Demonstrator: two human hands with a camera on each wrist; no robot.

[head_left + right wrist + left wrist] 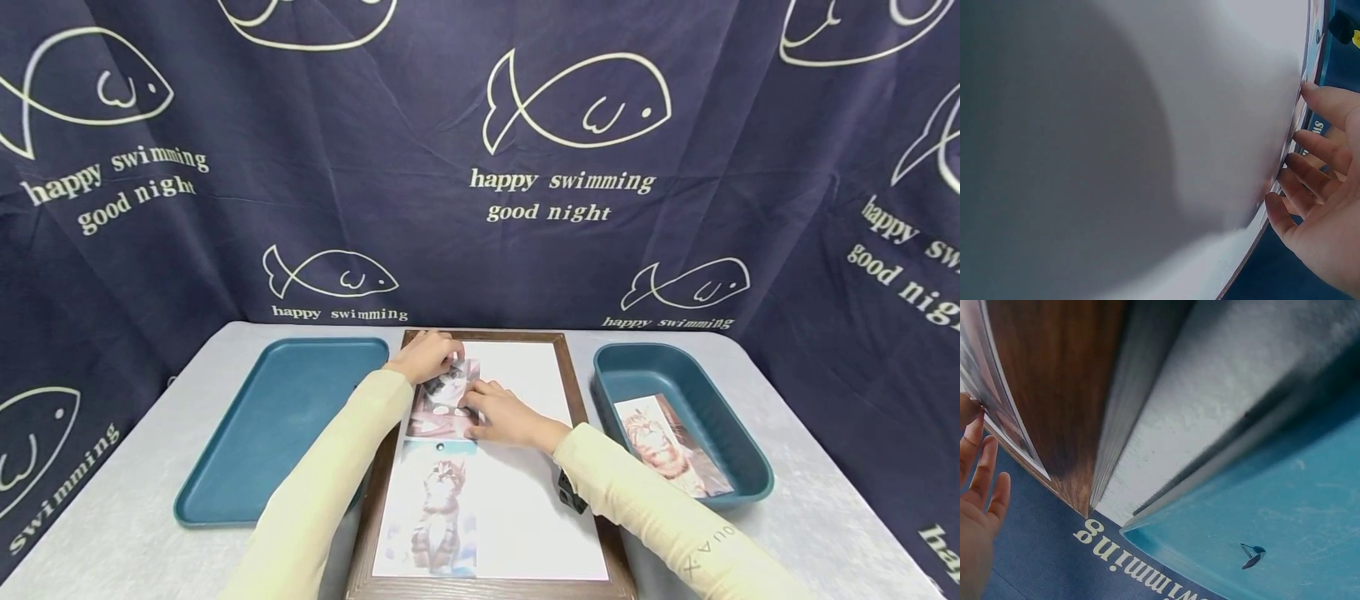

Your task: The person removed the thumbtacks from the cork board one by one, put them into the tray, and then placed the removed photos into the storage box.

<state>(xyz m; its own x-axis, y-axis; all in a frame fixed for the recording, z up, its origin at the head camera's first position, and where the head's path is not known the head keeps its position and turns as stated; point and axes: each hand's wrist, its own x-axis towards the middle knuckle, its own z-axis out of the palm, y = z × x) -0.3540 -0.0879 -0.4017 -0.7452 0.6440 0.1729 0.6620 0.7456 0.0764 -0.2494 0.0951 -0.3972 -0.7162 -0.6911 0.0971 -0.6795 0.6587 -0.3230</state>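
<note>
A cat photo card (442, 423) lies on the upper left of a white board (525, 517) with a brown wooden frame. My left hand (426, 357) is at the card's top edge, its fingertips touching it; in the left wrist view the other fingers extend loosely. From the right side, my right hand (510, 417) touches the card's edge with spread, slightly bent fingers (1313, 175). Directly below lies a second cat photo card (438, 517), upright, showing a kitten. A small dark round dot (440, 447) sits near its top edge.
To the left is a flat blue tray (281, 417). A deep blue bin (720, 425) stands at the right, with another cat photo card (663, 446) inside. A black block (572, 492) shows beside the right sleeve. Behind the table hangs a dark blue fish-print curtain (450, 167).
</note>
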